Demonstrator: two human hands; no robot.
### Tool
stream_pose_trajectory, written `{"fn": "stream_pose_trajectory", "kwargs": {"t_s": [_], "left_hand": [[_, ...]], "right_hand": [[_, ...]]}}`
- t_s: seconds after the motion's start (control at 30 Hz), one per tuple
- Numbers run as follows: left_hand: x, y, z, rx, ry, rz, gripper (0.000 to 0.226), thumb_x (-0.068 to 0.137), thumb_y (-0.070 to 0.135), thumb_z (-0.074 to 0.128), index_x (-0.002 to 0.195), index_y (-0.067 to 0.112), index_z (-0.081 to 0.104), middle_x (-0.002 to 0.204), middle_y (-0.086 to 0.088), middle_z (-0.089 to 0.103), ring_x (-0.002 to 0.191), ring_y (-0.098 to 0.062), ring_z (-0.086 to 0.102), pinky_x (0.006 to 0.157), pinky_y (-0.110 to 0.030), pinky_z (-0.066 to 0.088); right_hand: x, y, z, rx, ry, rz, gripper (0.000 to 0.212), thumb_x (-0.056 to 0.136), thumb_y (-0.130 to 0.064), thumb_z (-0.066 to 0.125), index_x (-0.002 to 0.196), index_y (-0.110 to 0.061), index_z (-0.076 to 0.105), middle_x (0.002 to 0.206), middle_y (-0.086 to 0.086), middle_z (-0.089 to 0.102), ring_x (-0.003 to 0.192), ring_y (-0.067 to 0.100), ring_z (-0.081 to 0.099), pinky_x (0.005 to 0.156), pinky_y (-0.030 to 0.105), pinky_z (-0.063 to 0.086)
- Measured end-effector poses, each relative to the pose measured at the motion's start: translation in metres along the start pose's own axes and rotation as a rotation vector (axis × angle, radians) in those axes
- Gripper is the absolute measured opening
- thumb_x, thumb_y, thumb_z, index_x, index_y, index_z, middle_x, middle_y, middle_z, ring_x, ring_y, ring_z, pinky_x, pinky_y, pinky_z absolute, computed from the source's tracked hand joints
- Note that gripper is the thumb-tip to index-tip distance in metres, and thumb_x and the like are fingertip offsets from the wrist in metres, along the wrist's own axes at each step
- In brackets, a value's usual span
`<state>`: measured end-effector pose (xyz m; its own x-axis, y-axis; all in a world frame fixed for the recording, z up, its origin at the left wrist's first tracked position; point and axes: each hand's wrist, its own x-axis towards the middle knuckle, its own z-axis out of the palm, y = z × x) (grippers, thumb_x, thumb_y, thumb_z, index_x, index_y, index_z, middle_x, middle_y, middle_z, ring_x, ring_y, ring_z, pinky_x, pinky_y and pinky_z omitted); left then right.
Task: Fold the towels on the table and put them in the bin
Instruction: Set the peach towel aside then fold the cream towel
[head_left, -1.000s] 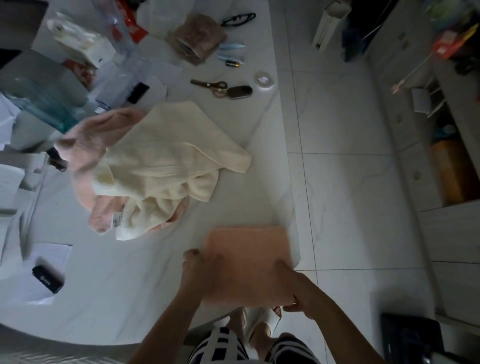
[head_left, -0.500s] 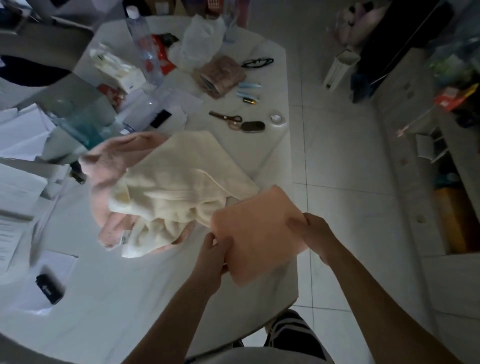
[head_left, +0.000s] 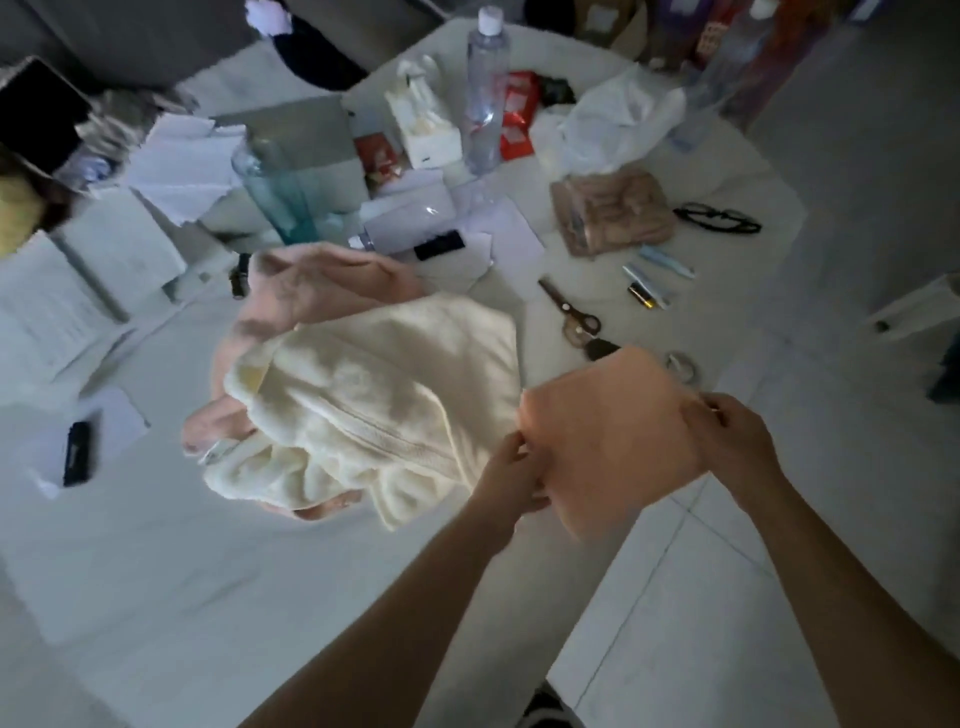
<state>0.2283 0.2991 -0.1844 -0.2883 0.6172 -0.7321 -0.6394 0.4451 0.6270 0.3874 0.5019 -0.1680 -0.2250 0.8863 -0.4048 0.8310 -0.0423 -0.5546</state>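
Slippage is my main worry: my left hand (head_left: 511, 470) pinches the near-left edge of the folded peach towel (head_left: 608, 441) and my right hand (head_left: 730, 439) grips its right edge, so if either hold loosens the folds could fall open. The towel hangs between my hands, lifted off the table (head_left: 208, 597) at its right edge, partly over the floor. Just beside it the cream towel (head_left: 374, 410) lies crumpled on the pink towel (head_left: 311, 291), unfolded, and I see no bin, so a blind carry could snag or drop it.
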Motion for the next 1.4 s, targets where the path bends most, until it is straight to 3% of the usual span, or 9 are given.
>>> {"fn": "stream_pose_trajectory", "kwargs": {"t_s": [0.3, 0.4, 0.53, 0.63, 0.8, 0.97, 1.07, 1.23, 1.4], "left_hand": [[0.006, 0.029, -0.066, 1.139, 0.808, 0.529, 0.05, 0.084, 0.015, 0.064, 0.133, 0.019, 0.06, 0.137, -0.011, 0.056, 0.126, -0.035, 0.05, 0.102, -0.046, 0.042], [0.009, 0.064, -0.112, 1.371, 0.89, 0.309, 0.083, 0.087, 0.032, 0.065, 0.158, 0.028, 0.021, 0.166, -0.01, 0.017, 0.152, -0.036, 0.01, 0.118, -0.059, 0.009], [-0.005, 0.084, -0.13, 1.417, 0.867, 0.053, 0.061, 0.088, 0.031, 0.064, 0.143, 0.017, 0.042, 0.143, -0.011, 0.053, 0.128, -0.034, 0.05, 0.113, -0.053, 0.02], [-0.039, 0.067, -0.103, 1.331, 0.836, 0.182, 0.01, 0.081, 0.023, 0.058, 0.09, 0.02, 0.06, 0.097, -0.002, 0.068, 0.098, -0.03, 0.065, 0.094, -0.04, 0.033], [-0.127, -0.016, -0.084, 0.832, 0.56, 0.276, 0.008, 0.08, 0.027, 0.063, 0.083, 0.021, 0.067, 0.076, 0.001, 0.071, 0.07, -0.021, 0.066, 0.064, -0.028, 0.046], [-0.176, -0.084, -0.149, 0.809, 0.331, 0.022, 0.021, 0.079, 0.037, 0.055, 0.071, 0.02, 0.065, 0.07, 0.001, 0.07, 0.067, -0.011, 0.064, 0.064, -0.028, 0.049], [-0.186, -0.101, -0.21, 0.912, 0.278, -0.07, 0.024, 0.089, 0.03, 0.056, 0.071, 0.017, 0.065, 0.072, -0.001, 0.07, 0.075, -0.016, 0.068, 0.069, -0.031, 0.051], [-0.168, -0.081, -0.265, 0.618, 0.395, 0.129, 0.03, 0.093, 0.024, 0.067, 0.122, 0.022, 0.063, 0.118, -0.001, 0.065, 0.102, -0.017, 0.064, 0.084, -0.028, 0.048], [-0.11, -0.034, -0.23, 0.358, 0.362, 0.147, 0.055, 0.091, 0.04, 0.07, 0.133, 0.009, 0.052, 0.11, -0.001, 0.065, 0.1, -0.02, 0.065, 0.09, -0.037, 0.051]], "right_hand": [[-0.013, -0.002, 0.073, -0.507, 0.047, -0.524, 0.077, 0.08, -0.042, 0.075, 0.143, -0.007, 0.048, 0.152, 0.027, 0.035, 0.14, 0.046, 0.031, 0.112, 0.057, 0.024], [-0.039, -0.011, 0.094, -0.385, -0.026, -0.815, 0.065, 0.076, -0.032, 0.082, 0.13, -0.005, 0.06, 0.141, 0.023, 0.051, 0.129, 0.043, 0.047, 0.102, 0.056, 0.041], [-0.07, -0.029, 0.109, -0.04, -0.446, -0.778, 0.05, 0.088, -0.027, 0.072, 0.133, -0.016, 0.055, 0.126, -0.001, 0.061, 0.108, 0.013, 0.062, 0.085, 0.023, 0.051], [-0.087, -0.045, 0.124, 0.206, -0.639, -0.317, 0.043, 0.094, -0.033, 0.063, 0.133, -0.021, 0.052, 0.125, -0.001, 0.064, 0.104, 0.013, 0.067, 0.083, 0.035, 0.059], [-0.112, -0.076, 0.155, 0.616, -0.865, 0.32, 0.052, 0.093, -0.053, 0.056, 0.127, -0.015, 0.05, 0.121, 0.012, 0.061, 0.102, 0.031, 0.066, 0.076, 0.049, 0.058], [-0.167, -0.092, 0.206, 0.514, -0.567, 0.357, 0.086, 0.076, -0.042, 0.082, 0.139, -0.023, 0.026, 0.115, 0.01, 0.063, 0.096, 0.034, 0.069, 0.069, 0.05, 0.062], [-0.206, -0.089, 0.237, 0.408, -0.374, 0.239, 0.07, 0.072, -0.021, 0.084, 0.129, -0.007, 0.047, 0.119, 0.018, 0.066, 0.104, 0.037, 0.066, 0.086, 0.052, 0.057], [-0.256, -0.064, 0.236, 0.262, -0.46, 0.058, 0.048, 0.063, -0.03, 0.076, 0.111, -0.028, 0.069, 0.089, -0.012, 0.076, 0.082, 0.007, 0.071, 0.069, 0.028, 0.056], [-0.27, -0.017, 0.196, -0.037, -0.606, 0.041, 0.036, 0.07, -0.051, 0.074, 0.102, -0.035, 0.073, 0.095, -0.012, 0.077, 0.091, 0.008, 0.071, 0.082, 0.032, 0.056]]}}
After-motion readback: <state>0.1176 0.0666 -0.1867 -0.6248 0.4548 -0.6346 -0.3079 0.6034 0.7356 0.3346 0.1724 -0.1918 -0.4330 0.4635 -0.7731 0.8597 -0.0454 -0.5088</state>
